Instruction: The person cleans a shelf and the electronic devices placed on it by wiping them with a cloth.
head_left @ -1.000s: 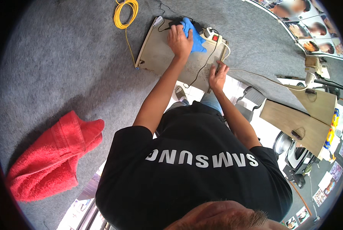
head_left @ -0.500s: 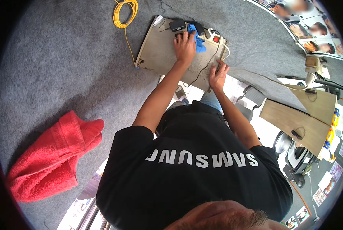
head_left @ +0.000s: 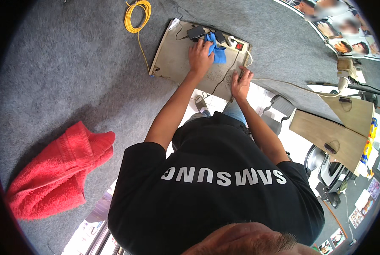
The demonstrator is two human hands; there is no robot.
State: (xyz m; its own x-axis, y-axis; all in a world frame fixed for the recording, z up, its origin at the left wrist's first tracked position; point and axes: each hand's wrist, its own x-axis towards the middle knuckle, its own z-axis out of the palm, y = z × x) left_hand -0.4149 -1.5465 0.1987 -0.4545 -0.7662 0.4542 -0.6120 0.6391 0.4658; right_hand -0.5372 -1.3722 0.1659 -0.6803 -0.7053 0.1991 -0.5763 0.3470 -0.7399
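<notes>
Pinched under the fingers of my left hand (head_left: 201,57) is a blue cloth (head_left: 218,56), which hangs out to the right over a worn, dirty grey shelf (head_left: 173,59). Right behind those fingers lie a black power adapter (head_left: 196,32) and a white power strip (head_left: 228,44) with a red switch. My right hand (head_left: 241,83) is closed round the shelf's right edge, thumb on the inner side. A dark cable (head_left: 227,76) runs across the shelf between my hands.
A coiled yellow cable (head_left: 125,22) hangs at the back left, its end reaching the shelf. A red towel (head_left: 58,174) hangs at the left. To the right are an office chair (head_left: 279,106) and a wooden drawer unit (head_left: 321,136). A white cord stretches right from the shelf.
My left hand has drawn back slightly toward me and to the left, bringing the blue cloth with it. More of the adapter shows now. My right hand stays in place.
</notes>
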